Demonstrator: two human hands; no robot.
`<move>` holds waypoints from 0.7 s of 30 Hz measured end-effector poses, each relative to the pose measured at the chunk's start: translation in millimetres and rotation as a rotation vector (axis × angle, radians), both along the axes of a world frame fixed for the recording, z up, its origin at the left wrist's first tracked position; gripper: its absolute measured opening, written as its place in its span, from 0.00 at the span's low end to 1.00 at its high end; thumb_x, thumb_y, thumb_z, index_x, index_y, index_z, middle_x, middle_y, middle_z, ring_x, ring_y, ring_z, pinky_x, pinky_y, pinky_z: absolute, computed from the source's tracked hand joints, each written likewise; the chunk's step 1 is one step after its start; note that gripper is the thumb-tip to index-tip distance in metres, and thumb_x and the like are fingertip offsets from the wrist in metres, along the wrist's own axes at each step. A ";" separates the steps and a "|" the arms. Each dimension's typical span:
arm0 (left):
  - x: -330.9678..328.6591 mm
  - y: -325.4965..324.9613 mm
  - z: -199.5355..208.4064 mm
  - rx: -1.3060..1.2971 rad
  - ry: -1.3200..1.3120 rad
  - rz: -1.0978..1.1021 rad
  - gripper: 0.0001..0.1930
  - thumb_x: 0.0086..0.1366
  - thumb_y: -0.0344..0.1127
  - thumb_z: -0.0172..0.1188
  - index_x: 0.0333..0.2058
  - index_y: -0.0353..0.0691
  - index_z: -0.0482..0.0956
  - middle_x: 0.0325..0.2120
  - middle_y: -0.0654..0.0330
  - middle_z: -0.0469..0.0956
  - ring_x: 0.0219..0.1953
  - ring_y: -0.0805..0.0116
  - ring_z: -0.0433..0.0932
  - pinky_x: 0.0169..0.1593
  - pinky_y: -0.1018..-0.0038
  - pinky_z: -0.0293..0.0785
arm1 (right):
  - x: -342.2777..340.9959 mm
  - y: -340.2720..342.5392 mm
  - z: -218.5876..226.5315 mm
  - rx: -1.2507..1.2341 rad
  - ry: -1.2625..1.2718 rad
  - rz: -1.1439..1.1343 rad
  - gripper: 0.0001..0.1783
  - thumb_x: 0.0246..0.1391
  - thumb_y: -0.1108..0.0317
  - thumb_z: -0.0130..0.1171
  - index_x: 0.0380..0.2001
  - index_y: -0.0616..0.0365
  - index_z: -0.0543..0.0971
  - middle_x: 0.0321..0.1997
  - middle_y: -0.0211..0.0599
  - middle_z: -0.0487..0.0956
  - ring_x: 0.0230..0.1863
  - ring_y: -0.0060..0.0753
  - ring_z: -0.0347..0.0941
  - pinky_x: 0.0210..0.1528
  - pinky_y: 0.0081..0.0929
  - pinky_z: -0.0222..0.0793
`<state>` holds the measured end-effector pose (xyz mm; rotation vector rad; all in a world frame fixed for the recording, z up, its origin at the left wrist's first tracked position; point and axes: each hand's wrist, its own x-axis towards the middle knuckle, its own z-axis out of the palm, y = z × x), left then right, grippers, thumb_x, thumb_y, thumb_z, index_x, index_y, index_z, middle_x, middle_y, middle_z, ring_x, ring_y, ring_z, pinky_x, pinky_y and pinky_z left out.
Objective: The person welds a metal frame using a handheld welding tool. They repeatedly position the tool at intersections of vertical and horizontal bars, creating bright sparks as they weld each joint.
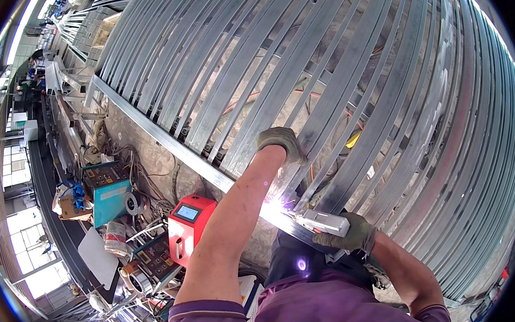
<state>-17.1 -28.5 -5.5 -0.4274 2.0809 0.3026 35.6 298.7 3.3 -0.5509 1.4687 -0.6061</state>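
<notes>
My right hand (354, 234), in a grey-green work glove, is wrapped round a boxy silver welding gun (324, 222). The gun's tip points left at a bright white-violet arc (275, 211) on the near frame rail (208, 170), where the long metal tubes end. Glare hides the joint itself. Farther up, my left hand (282, 142), also gloved, curls over one grey metal tube (291, 177) close to the arc. Its fingertips are partly hidden.
Many parallel grey tubes (246, 75) spread across the frame before me. At left stand a red machine with a screen (191, 225), a teal machine (111, 199), wire spools and tangled cables. A yellow object (353, 139) lies under the tubes.
</notes>
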 end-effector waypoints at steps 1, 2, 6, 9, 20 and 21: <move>-0.6 0.3 0.4 -0.002 0.009 0.004 0.46 0.58 0.73 0.76 0.62 0.38 0.87 0.62 0.48 0.86 0.65 0.52 0.85 0.68 0.58 0.80 | -0.4 0.1 1.1 -0.006 -0.018 -0.006 0.44 0.56 0.30 0.77 0.66 0.48 0.84 0.57 0.41 0.91 0.59 0.45 0.88 0.64 0.37 0.82; -1.0 0.8 0.7 -0.004 0.008 0.003 0.46 0.58 0.73 0.76 0.62 0.39 0.87 0.62 0.48 0.86 0.65 0.52 0.85 0.68 0.58 0.80 | -0.1 1.1 1.7 -0.011 0.004 -0.002 0.44 0.56 0.31 0.77 0.67 0.48 0.84 0.57 0.41 0.91 0.59 0.45 0.88 0.64 0.37 0.82; -1.2 0.8 2.6 -0.002 0.002 -0.001 0.47 0.58 0.73 0.76 0.62 0.39 0.87 0.62 0.49 0.86 0.65 0.52 0.85 0.68 0.57 0.81 | -1.7 -0.2 8.4 -0.007 0.054 0.035 0.44 0.58 0.31 0.76 0.67 0.49 0.83 0.58 0.41 0.91 0.59 0.44 0.88 0.64 0.36 0.82; -2.0 1.7 2.4 -0.021 -0.010 0.005 0.44 0.57 0.71 0.77 0.63 0.44 0.88 0.63 0.54 0.87 0.65 0.54 0.86 0.67 0.58 0.82 | -9.0 -6.9 22.7 0.019 0.021 0.055 0.43 0.59 0.31 0.75 0.67 0.48 0.83 0.58 0.41 0.91 0.59 0.45 0.88 0.64 0.37 0.82; -1.2 -1.3 5.4 0.007 0.002 0.009 0.47 0.57 0.72 0.78 0.62 0.38 0.87 0.61 0.49 0.87 0.64 0.52 0.86 0.68 0.58 0.81 | -10.9 -7.1 27.7 0.112 0.022 0.062 0.45 0.57 0.23 0.72 0.60 0.49 0.87 0.50 0.45 0.92 0.53 0.49 0.90 0.56 0.42 0.84; -0.9 -1.2 6.1 0.007 0.004 0.008 0.47 0.57 0.72 0.78 0.62 0.38 0.87 0.61 0.49 0.87 0.64 0.52 0.86 0.67 0.58 0.81 | -10.6 -6.7 29.0 0.115 0.019 0.052 0.45 0.56 0.22 0.72 0.60 0.49 0.88 0.49 0.45 0.92 0.52 0.49 0.90 0.55 0.42 0.85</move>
